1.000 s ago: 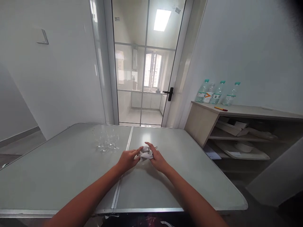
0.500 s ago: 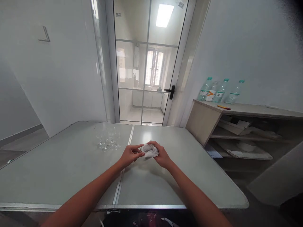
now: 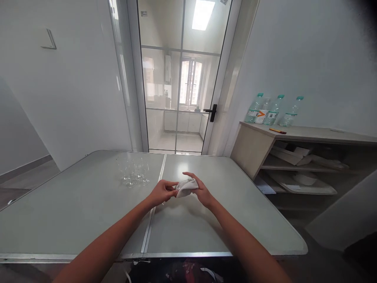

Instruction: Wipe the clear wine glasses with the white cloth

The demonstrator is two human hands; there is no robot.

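Note:
My left hand is closed around a clear stemmed glass, mostly hidden by my fingers and the cloth. A white cloth is wrapped over the bowl of that glass, just above the table. From the right, my right hand grips the cloth, one finger stretched up and away from it. To the left of my hands, several clear stemmed glasses stand upright in a cluster on the grey-green table.
A metal seam runs across the table. Beyond it is a glazed door with a black handle. At right, a shelf unit carries several plastic bottles and a yellow-red pen-like item.
The cloth has turned and now covers more of the glass. A finger of my right hand has lifted off the cloth. The view has shifted slightly.

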